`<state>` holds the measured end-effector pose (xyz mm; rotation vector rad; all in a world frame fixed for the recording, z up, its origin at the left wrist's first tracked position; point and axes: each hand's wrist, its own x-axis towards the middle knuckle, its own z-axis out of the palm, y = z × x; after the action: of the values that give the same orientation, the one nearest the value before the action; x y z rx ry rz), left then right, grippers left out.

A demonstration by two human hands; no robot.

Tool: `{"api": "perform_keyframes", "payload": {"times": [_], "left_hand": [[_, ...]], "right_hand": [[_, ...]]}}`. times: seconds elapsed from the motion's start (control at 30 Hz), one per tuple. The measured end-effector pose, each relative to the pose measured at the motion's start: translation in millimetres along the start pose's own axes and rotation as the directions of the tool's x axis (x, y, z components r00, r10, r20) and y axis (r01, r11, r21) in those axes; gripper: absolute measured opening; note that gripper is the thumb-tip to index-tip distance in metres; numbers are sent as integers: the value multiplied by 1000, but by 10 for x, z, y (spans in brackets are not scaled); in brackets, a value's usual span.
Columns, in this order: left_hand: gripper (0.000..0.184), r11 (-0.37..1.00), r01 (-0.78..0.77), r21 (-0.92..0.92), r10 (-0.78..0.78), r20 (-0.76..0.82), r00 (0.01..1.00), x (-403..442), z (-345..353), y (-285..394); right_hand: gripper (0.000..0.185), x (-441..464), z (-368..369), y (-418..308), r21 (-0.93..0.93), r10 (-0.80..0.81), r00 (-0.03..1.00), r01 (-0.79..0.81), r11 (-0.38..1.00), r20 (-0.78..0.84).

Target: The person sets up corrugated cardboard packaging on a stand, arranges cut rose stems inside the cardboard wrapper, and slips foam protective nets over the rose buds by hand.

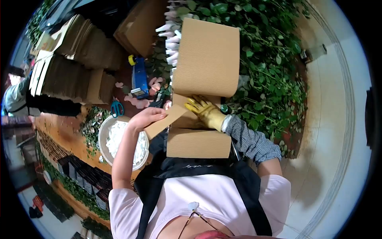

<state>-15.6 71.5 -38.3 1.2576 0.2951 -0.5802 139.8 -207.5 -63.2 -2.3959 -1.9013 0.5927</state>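
Observation:
My bare left hand (148,118) grips a flat cardboard strip (163,122) between thumb and fingers. The strip slants up to the right across the gap of a curved corrugated cardboard sheet (207,57). My right hand (205,113) wears a yellow glove and lies with fingers spread on the cardboard, near the strip's upper end. A lower corrugated flap (199,143) lies close to my body. White-wrapped flower heads (172,47) stand in a row along the sheet's left edge.
Leafy green stems (266,71) cover the right side of the work surface. On the left are a basin of white pieces (129,141), blue scissors (117,108), a blue tool (140,77) and stacked cardboard (63,75). Another person (18,99) stands at the far left.

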Motion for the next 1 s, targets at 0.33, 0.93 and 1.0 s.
{"api": "perform_keyframes", "payload": {"times": [0.33, 0.93, 1.0], "left_hand": [[37, 812, -99, 575, 443, -497, 746, 940, 510, -645], [29, 675, 41, 736, -43, -17, 999, 921, 442, -88], [29, 663, 47, 748, -42, -25, 999, 866, 539, -17]], "right_hand": [[45, 3, -95, 271, 478, 59, 942, 114, 871, -332], [44, -1257, -270, 199, 853, 578, 663, 187, 487, -476], [46, -1546, -136, 249, 695, 732, 560, -344, 631, -388]]}}
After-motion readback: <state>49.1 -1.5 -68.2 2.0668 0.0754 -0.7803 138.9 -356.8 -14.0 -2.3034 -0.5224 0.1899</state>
